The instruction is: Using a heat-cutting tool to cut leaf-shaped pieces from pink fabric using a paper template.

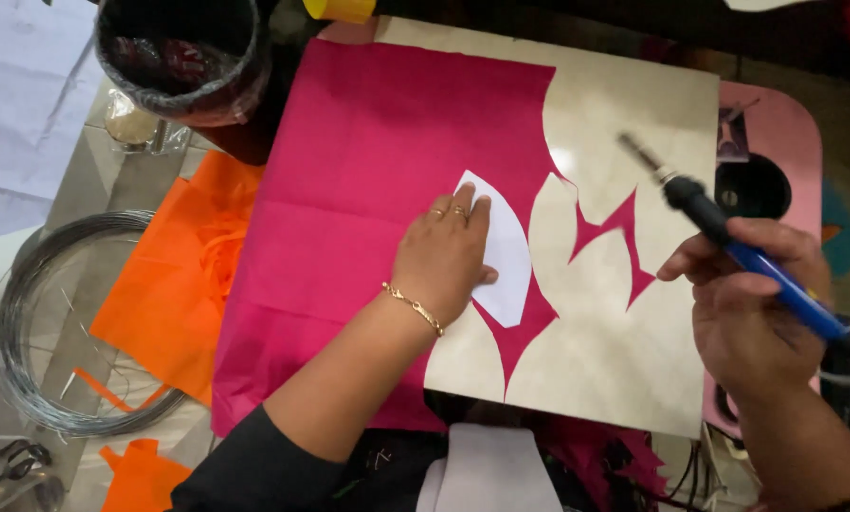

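A: What is each hand doing?

B: The left hand (444, 254), at the centre of the frame, lies flat with fingers spread, pressing a white petal-shaped template (506, 254) onto the pink cloth (368, 190). The right hand (752, 303), at the right edge, is closed around a blue-handled hot tool (728, 242), its metal tip raised off the cloth and pointing toward the upper middle.

A: Where does the cloth lie?

B: Over a pale board (624, 104) on the worktop, covering the board's left part. The cloth's right edge is already cut into curved notches, and a thin pink scrap (614, 248) lies on the bare board to the right of the template.

A: Which step does this look like?

B: I judge it as the placing of the template for one more petal, with the cutting of this one not yet begun, since the tip is clear of the fabric.

A: What would the next move call for?

B: Probably keeping the template pinned flat and bringing the tip down to its edge, well away from the fingers.

A: Anything else about?

B: Orange cloth (174, 284) and a wire coil (27, 313) at the left, and a dark bin (183, 57) at the upper left.
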